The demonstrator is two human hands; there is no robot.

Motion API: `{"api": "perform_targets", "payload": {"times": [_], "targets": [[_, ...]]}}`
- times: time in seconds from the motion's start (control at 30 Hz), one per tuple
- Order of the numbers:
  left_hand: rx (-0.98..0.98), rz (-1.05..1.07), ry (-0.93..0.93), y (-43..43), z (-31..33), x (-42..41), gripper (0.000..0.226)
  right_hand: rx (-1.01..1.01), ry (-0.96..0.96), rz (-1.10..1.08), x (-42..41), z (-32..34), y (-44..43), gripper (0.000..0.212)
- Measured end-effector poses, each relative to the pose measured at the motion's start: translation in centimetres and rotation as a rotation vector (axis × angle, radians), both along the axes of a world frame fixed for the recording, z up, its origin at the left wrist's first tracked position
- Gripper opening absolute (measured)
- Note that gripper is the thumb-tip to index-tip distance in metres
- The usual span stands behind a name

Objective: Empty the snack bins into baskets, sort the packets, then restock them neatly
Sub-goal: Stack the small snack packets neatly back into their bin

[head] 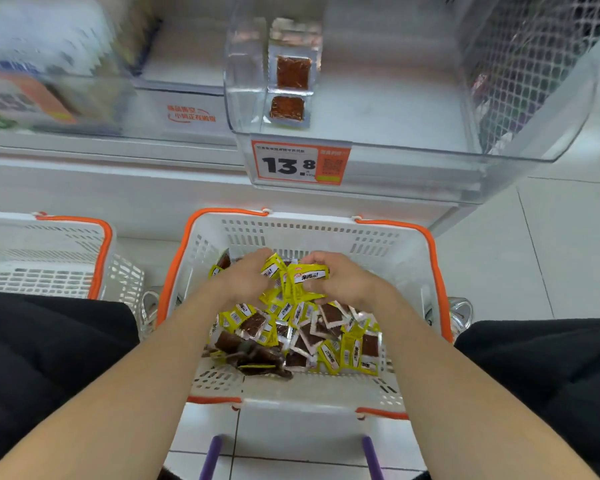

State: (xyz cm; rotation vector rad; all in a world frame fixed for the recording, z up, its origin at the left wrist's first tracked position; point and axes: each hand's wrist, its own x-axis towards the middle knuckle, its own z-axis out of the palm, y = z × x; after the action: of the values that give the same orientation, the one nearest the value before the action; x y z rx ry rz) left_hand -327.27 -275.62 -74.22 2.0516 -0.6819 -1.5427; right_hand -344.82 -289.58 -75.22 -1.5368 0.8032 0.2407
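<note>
**Both hands lift a bunch of packets over the middle basket**

The left hand [243, 280] and the right hand [345, 284] meet above the white basket [326, 231] with the orange rim. Their fingers are curled round a bunch of yellow packets [300, 280] gripped between them. The top packet carries a white strip with black Chinese characters ending in an exclamation mark; the characters are too small to read with certainty.

Below the hands, on the near half of the basket floor, lies a loose pile [309, 341] of the same snacks. Some show yellow fronts with barcodes, others show clear windows with dark brown contents.

On the shelf beyond stands a clear bin [378, 133]. In its left part are two packets [291, 84] with reddish-brown contents, one behind the other. An orange-edged price tag [300, 164] on the bin's front reads "13.8", with a QR code beside it; its small print is blurred. To the left, the front of another bin bears orange writing [191, 114] in two lines of Chinese, not sharp enough to read.

A second basket [49, 237] of the same kind sits on the left. Two purple bars [210, 459] cross the tiled floor [551, 254] at the near edge.
</note>
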Motion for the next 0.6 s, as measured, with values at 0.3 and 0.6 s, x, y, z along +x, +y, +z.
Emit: {"api": "perform_targets", "payload": {"times": [0.3, 0.6], "targets": [[-0.077, -0.266, 0.129, -0.1, 12.2, -1.4, 0.045, -0.524, 0.097, 0.370, 1.4, 10.8, 1.7, 0.071], [-0.304, -0.150, 0.183, 1.9, 17.2, -0.7, 0.044, -0.436, -0.027, 0.297, -0.4, 20.0, 3.3, 0.099]]}}
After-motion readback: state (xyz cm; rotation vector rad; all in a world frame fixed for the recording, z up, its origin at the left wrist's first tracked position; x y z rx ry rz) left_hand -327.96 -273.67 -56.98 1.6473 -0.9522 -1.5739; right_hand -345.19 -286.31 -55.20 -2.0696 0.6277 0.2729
